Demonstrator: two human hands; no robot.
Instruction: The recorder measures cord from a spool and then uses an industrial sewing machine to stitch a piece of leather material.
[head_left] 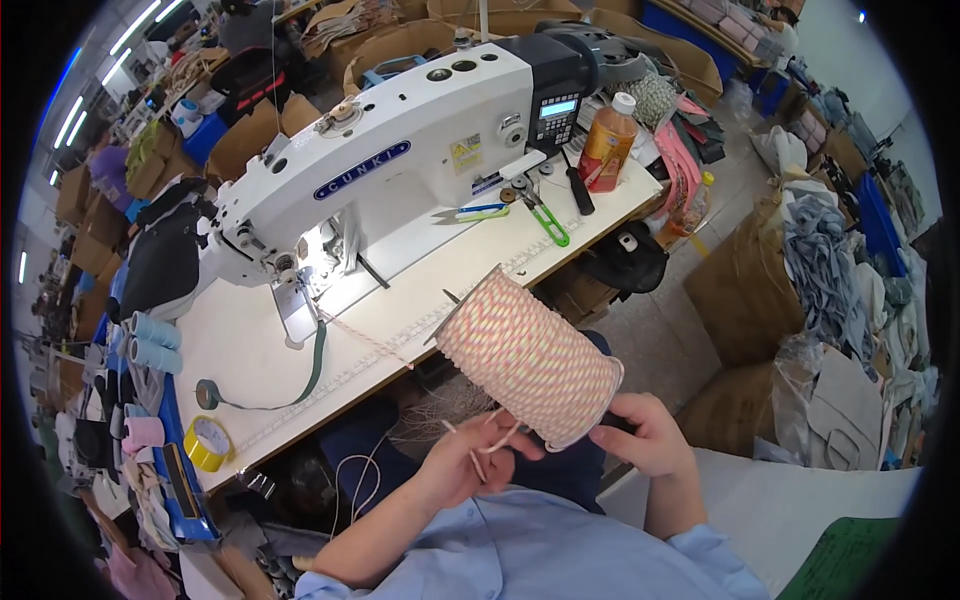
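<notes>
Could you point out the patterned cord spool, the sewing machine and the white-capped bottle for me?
Cord spool [530, 362]: head view, middle of the wound cord.
Sewing machine [425, 130]: head view, its white arm.
White-capped bottle [606, 148]: head view, middle of its body.

The cord [530, 365] looks matt and ridged — the machine [415, 125] smooth and glossy, the bottle [606, 145] shiny plastic, the shirt [520, 550] matt cloth.

I am holding the spool [530, 362] in clear light. Glare is bleaching the needle area [322, 242] above the worktop [245, 335]; shadow is pooling beneath its near edge. Ceiling tubes [135, 27] are glowing beyond; fisheye distortion is bending straight lines.
</notes>
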